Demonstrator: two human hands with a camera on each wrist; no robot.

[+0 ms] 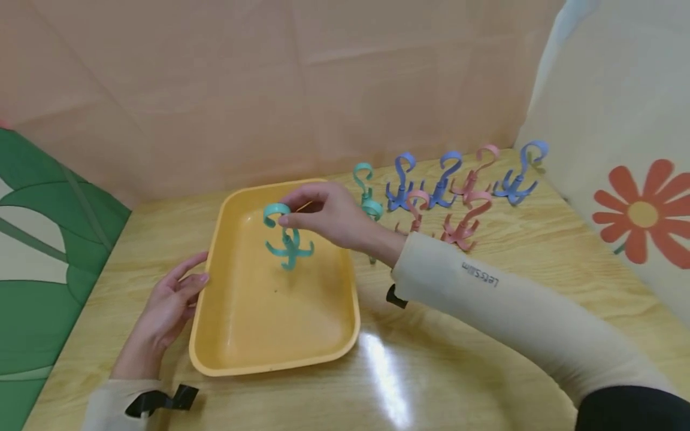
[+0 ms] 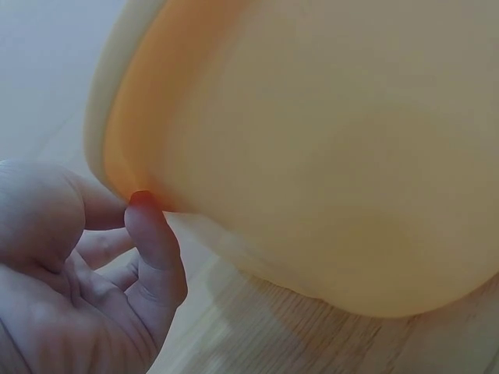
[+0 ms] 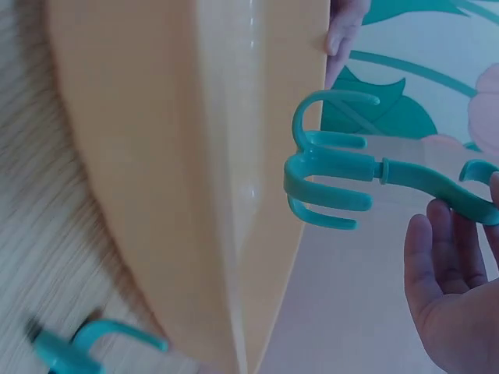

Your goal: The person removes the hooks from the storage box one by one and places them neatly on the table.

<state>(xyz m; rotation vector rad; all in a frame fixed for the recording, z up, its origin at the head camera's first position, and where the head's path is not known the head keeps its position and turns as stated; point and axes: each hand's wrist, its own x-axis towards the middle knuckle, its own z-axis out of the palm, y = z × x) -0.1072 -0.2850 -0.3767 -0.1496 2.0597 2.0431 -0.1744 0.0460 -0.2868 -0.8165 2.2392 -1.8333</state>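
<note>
My right hand point(image 1: 330, 216) pinches a teal four-pronged swivel hook point(image 1: 291, 248) by its curved top, prongs hanging down over the yellow tray point(image 1: 259, 341). In the right wrist view the hook point(image 3: 335, 167) shows its prongs and narrow swivel neck, its curved end between the thumb and fingers point(image 3: 440, 249). At the tray's left side my left hand point(image 1: 164, 305) holds the rim. The left wrist view has that hand point(image 2: 93, 296) with thumb and a finger pinching the tray's edge point(image 2: 105, 117).
Right of the tray stand more hooks: teal ones point(image 1: 365, 179) partly behind my right wrist, blue ones point(image 1: 401, 188), and pink ones point(image 1: 462, 230). A blue hook point(image 1: 518, 179) stands farthest right, by the side wall. A pinkish sheet point(image 1: 269, 90) hangs behind the wooden table point(image 1: 442, 365).
</note>
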